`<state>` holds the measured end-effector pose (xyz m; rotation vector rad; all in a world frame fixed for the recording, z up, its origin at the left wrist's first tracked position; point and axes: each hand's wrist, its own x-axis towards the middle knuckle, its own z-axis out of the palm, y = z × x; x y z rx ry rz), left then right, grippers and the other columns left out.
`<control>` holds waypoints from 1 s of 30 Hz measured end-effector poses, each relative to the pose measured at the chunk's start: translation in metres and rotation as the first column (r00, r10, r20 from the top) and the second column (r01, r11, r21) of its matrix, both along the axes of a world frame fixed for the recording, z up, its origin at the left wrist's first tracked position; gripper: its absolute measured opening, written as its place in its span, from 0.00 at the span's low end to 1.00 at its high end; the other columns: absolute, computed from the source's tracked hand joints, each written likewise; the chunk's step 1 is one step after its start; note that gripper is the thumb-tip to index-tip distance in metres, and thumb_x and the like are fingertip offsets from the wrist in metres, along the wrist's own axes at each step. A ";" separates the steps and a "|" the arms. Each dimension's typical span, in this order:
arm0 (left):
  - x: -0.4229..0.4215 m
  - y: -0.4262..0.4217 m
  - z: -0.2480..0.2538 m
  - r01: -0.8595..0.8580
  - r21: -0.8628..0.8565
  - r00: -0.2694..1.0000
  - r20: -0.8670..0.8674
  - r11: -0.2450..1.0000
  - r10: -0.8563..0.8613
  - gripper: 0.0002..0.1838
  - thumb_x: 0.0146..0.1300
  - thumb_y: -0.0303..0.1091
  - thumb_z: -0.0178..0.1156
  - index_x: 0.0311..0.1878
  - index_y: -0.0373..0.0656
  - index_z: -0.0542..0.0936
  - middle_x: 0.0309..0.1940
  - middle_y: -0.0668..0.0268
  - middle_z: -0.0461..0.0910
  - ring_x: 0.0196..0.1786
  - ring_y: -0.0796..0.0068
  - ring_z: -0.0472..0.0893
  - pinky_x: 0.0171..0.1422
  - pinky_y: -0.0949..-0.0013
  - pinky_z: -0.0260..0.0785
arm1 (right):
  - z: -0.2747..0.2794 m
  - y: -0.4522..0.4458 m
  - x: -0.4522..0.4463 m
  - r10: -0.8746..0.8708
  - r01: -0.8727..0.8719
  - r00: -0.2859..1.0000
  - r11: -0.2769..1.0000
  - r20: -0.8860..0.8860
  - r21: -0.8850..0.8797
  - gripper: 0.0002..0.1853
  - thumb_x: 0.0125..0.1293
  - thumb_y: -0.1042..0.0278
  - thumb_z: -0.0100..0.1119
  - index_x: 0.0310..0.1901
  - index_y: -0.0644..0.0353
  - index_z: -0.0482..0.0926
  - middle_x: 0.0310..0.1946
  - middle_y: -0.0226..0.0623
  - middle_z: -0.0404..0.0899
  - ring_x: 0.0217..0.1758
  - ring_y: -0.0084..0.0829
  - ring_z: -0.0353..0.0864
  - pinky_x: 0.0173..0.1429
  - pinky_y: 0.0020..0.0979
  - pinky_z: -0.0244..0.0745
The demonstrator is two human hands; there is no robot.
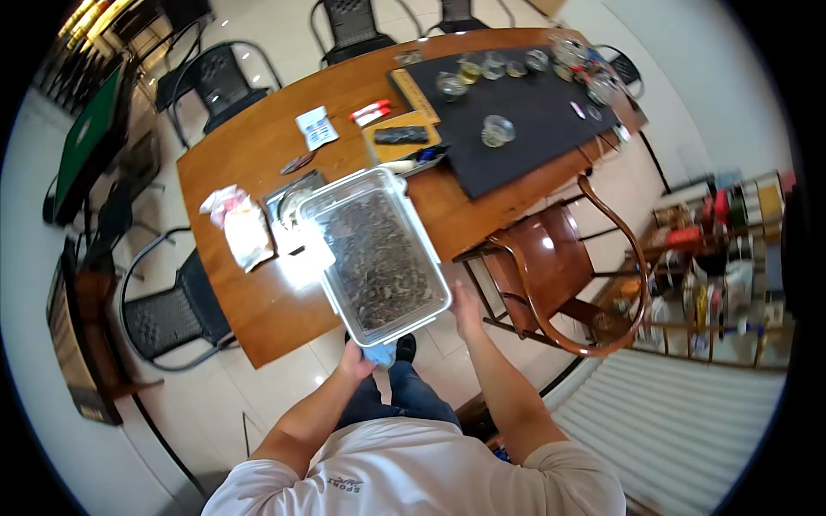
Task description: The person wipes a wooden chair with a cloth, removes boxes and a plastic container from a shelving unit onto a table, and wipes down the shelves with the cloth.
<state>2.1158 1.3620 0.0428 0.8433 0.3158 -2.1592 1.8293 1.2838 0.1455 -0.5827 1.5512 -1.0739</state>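
A clear plastic container [374, 258] with a lid, full of dark dried leaves, lies at the near edge of the wooden table and sticks out past it. My left hand [354, 359] is at its lower left corner, closed round a light blue cloth [379, 353]. At the container's right side is my right hand [465, 310], its fingers partly hidden by the rim; whether it grips the container is unclear. Bright glare covers the container's left side. Left of it lie a white and pink bag [247, 236] and a dark flat tray [297, 193].
On the wooden table [258, 138] are a white packet [317, 128], red markers [370, 113] and a black mat [482, 155] with glass cups and pots. A brown wooden chair [551, 258] stands close on the right, a black chair [181, 301] on the left.
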 end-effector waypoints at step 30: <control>-0.244 0.289 0.230 0.881 -0.394 -0.035 0.497 -0.262 -0.867 0.23 0.70 0.48 0.67 0.60 0.43 0.75 0.50 0.64 0.82 0.54 0.67 0.83 0.59 0.60 0.76 | 0.118 0.506 0.060 -0.834 0.810 0.119 0.396 -0.539 -0.433 0.20 0.63 0.66 0.68 0.55 0.65 0.82 0.49 0.50 0.85 0.49 0.47 0.86 0.54 0.40 0.80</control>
